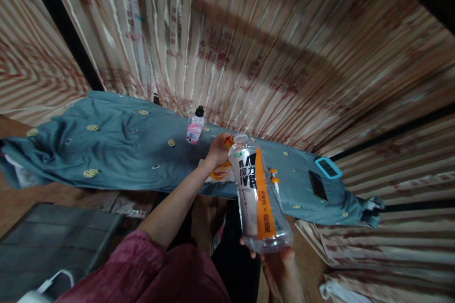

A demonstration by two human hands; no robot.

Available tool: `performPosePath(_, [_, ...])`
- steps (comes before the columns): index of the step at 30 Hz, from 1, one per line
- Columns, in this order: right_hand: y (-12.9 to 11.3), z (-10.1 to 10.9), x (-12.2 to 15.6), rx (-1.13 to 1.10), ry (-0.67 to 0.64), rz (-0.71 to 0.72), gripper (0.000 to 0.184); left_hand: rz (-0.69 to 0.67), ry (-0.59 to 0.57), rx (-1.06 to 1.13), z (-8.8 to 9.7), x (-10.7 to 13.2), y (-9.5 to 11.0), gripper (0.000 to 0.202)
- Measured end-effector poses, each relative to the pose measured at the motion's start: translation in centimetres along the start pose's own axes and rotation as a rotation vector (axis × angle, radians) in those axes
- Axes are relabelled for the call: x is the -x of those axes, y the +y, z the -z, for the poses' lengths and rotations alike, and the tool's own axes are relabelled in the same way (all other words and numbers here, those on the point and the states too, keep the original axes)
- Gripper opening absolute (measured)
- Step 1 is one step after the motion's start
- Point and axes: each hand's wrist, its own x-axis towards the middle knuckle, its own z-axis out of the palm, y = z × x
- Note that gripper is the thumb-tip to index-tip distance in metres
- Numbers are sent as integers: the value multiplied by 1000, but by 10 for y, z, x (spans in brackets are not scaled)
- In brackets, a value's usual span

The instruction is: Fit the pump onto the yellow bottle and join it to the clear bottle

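Clear plastic with an orange-striped label, the large bottle [262, 194] tilts in front of me above the near edge of the cloth-covered surface [117, 123], my right grip [275, 265] clamped around its base. My left grip [217, 150] is closed on an orange cap [229, 142] just beside the bottle's bare mouth, and a small black-capped bottle [195, 130] sits beyond my left wrist.

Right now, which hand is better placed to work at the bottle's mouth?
Probably the left hand: it is beside the mouth of the clear plastic bottle, holding what looks like an orange cap. The right hand is at the base, supporting it.
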Motion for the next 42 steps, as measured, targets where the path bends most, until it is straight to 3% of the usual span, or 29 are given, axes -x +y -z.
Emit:
performPosePath(7, [-3, -7, 2, 13, 26, -1, 75, -39, 23, 60, 1, 0, -1, 33])
performPosePath(20, [-6, -8, 2, 1, 26, -22, 75, 50, -5, 1, 5, 2, 12, 30])
performPosePath(24, [-5, -5, 1, 23, -16, 5, 75, 24, 1, 29, 4, 2, 11, 31])
performPosePath(34, [0, -4, 2, 4, 43, -6, 76, -3, 28, 55, 1, 1, 2, 31])
performPosePath(42, [0, -2, 1, 49, 11, 16, 74, -23, 34, 24, 0, 1, 1, 29])
